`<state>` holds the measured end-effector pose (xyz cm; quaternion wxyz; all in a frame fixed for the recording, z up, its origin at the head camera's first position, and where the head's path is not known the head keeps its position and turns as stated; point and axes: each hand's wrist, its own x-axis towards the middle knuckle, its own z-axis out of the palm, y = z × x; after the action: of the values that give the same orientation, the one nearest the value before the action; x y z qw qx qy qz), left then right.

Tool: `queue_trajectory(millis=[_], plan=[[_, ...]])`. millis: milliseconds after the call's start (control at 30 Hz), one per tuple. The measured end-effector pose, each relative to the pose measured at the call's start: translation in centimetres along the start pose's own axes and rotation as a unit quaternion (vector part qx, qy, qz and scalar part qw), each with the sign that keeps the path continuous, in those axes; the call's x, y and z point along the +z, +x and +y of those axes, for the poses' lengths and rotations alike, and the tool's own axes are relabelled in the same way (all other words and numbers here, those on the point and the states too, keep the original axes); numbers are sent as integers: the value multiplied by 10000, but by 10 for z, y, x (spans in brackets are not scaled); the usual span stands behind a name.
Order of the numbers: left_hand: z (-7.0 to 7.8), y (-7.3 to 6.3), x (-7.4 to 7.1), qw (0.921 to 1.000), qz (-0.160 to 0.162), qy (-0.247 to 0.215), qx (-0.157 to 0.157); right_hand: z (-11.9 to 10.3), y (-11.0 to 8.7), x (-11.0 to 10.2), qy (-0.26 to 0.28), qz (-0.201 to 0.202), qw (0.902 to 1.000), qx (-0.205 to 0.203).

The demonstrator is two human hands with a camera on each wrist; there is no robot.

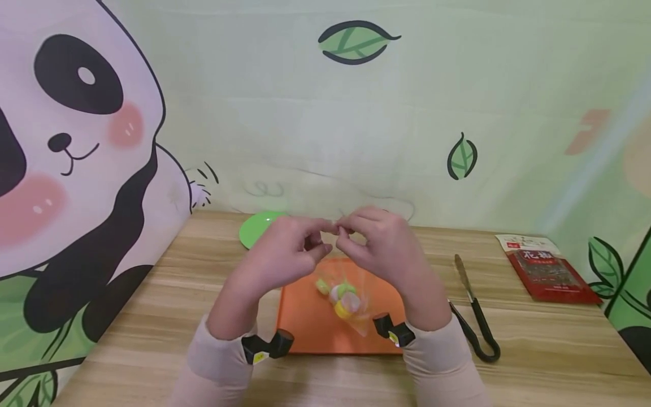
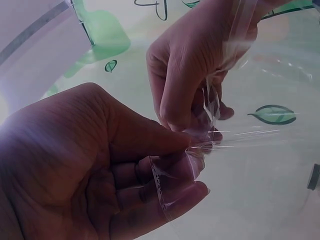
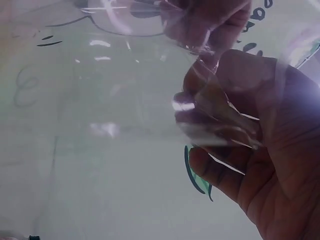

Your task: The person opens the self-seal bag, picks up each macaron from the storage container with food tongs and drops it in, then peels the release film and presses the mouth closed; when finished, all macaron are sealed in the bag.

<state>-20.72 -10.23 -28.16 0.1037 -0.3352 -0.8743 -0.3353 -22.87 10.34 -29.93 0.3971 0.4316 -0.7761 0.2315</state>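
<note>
A clear plastic bag [image 1: 362, 324] hangs between both hands, with several small green, white and yellow pieces [image 1: 348, 301] visible low in it. Its top is gathered, and my left hand [image 1: 285, 249] pinches it between thumb and forefinger. My right hand [image 1: 386, 243] pinches the film right beside it, so the fingertips of both hands meet. In the left wrist view, film [image 2: 245, 139] stretches off to the right from the thumb tip. Below the hands, the orange board [image 1: 302, 322] lies on the table, partly hidden by the right forearm.
A green plate [image 1: 252, 229] sits at the back left, partly behind the left hand. Black-handled tongs [image 1: 480, 319] lie right of the board. Farther right is a red and white packet [image 1: 551, 274]. A printed cloth [image 1: 264, 102] hangs behind the wooden table [image 1: 168, 305].
</note>
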Motion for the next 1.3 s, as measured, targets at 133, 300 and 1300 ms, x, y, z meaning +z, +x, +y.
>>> queue_trajectory(millis=[133,300,1300], plan=[[2,0,0,10000,-48,2,-57,2,0,4,-117,55,9999,88],[2,1,1,9998,41,74,-184,4,1,7,-206,258,9992,211],[-25,-6,-25,9825,1567,-409,-917,70,-50,-50,-559,985,9678,2247]])
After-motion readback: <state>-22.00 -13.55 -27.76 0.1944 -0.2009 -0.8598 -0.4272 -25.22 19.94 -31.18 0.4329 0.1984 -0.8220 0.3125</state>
